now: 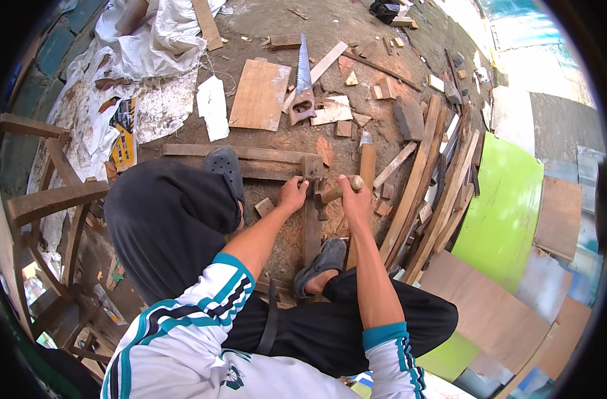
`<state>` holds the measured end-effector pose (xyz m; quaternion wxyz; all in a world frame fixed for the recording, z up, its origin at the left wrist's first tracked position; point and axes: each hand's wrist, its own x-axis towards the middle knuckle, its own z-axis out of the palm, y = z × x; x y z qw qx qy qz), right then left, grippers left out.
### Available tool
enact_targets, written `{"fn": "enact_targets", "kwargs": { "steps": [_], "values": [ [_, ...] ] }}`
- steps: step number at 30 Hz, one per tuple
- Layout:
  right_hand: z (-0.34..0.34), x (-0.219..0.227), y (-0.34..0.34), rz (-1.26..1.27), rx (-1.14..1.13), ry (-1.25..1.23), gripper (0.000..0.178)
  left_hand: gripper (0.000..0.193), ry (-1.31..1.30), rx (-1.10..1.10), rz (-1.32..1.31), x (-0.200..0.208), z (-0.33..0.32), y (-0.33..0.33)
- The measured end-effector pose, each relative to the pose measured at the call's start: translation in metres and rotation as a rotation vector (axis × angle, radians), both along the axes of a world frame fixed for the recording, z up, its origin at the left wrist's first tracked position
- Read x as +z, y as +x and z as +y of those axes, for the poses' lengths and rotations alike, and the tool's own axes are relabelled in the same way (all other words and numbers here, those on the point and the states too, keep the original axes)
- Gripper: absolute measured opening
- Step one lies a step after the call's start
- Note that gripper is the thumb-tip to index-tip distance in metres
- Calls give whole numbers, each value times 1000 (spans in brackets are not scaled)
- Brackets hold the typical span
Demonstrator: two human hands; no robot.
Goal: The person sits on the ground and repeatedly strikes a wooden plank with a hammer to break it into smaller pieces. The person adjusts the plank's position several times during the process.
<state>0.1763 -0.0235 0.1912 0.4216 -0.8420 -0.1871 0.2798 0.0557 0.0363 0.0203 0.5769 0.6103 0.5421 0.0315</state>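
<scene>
My right hand (356, 199) is wrapped round the wooden handle of a hammer (331, 194). Its dark metal head lies over the upper part of an upright wooden piece (312, 236). Just left of the head, my left hand (293, 195) has its fingers pinched together at the edge of that piece; what they hold, if anything, is too small to make out. The upright piece meets a long wooden rail (250, 154) that runs to the left. My feet, in dark clogs (227, 169), rest beside and on the wood.
Beyond the rail lie a handsaw (303, 86), a plywood sheet (260, 94) and scattered offcuts. Long wood strips (416, 179) are heaped to the right, beside a green panel (503, 206). A wooden chair-like frame (57, 199) stands at left, near a crumpled white sheet (144, 46).
</scene>
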Motion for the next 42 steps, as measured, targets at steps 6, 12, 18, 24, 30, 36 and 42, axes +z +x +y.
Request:
{"fn": "enact_targets", "kwargs": {
  "steps": [6,12,18,24,30,36,42],
  "values": [
    [49,-24,20,148,60,25,32,44,22,-53,7,2,-2,6],
    [92,-16,34,69,-68,-216,32,48,-39,-49,28,5,-3,8],
    [67,13,55,99,-183,-87,24,46,-46,-347,-87,5,-27,-19],
    [23,19,62,69,-189,-133,23,42,-87,54,-110,1,-38,-10],
    [-1,10,52,157,-196,-149,28,42,26,126,-101,-11,-16,-7],
    [-38,-27,31,236,-223,221,33,55,-159,350,230,-4,-13,-27],
    [-71,-16,-14,406,-267,138,27,70,-170,441,271,-31,-6,-50]
  ]
}}
